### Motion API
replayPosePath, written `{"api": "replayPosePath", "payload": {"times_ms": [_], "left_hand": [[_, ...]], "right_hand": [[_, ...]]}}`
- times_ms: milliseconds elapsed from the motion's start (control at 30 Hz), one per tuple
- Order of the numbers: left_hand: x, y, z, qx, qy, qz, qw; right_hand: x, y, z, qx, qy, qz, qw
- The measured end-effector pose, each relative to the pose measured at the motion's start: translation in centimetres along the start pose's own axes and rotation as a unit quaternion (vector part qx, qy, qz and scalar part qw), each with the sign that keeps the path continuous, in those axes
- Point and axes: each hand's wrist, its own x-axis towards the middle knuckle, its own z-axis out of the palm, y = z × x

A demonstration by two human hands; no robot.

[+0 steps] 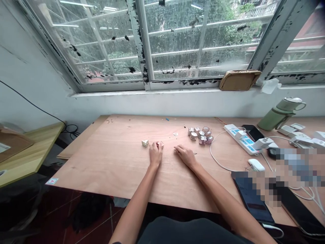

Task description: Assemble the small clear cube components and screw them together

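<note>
Cream block at its ten o'clock, our left grip pinches a small piece, seemingly mid-handling, next needing steadiness; our right grip lies unclenched.

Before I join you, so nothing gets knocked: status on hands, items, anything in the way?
Left hand at partly hidden item, pale block left of it. Right hand at tabletop, grip unclear. Possible obstruction: clustered containers beyond right hand.

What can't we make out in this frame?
All in the head view:
- Small thing at the left hand: mostly covered by fingers; grip unclear.
- Underside of the right hand: hidden by the hand itself.
- Print on the small containers: too small.
- Dark device: partly masked by pixel blocks.
- Table: right end cut off by the picture edge.
</note>
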Motion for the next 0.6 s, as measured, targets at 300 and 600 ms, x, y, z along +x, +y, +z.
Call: {"api": "replayPosePath", "payload": {"times_ms": [300,600], "left_hand": [[2.1,-2.1,-1.3,0.049,-0.048,0.086,0.994],[3.3,-2.6,-0.1,0.021,-0.079,0.130,0.988]], "right_hand": [[0.6,0.4,0.2,0.009,0.011,0.036,0.999],[2.4,3.3,-0.6,-0.035,0.007,0.085,0.996]]}}
